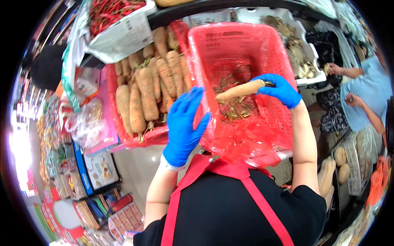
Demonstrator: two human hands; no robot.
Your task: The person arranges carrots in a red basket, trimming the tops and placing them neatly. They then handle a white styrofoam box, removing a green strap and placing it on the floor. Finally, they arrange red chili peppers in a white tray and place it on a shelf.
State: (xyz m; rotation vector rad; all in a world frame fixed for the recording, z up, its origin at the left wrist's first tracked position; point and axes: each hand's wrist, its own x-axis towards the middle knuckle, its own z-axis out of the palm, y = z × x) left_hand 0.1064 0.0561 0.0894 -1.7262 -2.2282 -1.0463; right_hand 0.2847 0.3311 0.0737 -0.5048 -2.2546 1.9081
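A single long carrot (238, 90), dusty with soil, is pinched at its stem end by my right hand (278, 90) in a blue glove. It hangs across the inside of a red plastic crate (240, 30), whose red liner bag (246, 138) bunches at the near side. Soil and stem scraps (238, 112) lie on the crate's bottom. My left hand (184, 123), gloved too, is spread with nothing in it, over the wall between this crate and a second red-lined one. That second crate is heaped with carrots (147, 89).
Dried red chillies (114, 12) fill a white box at the back left. A white foam box (311, 78) of brownish produce stands to the right. Beyond it, a person in a light blue shirt (366, 92) holds something small. A plastic bag (89, 123) lies left of the carrots.
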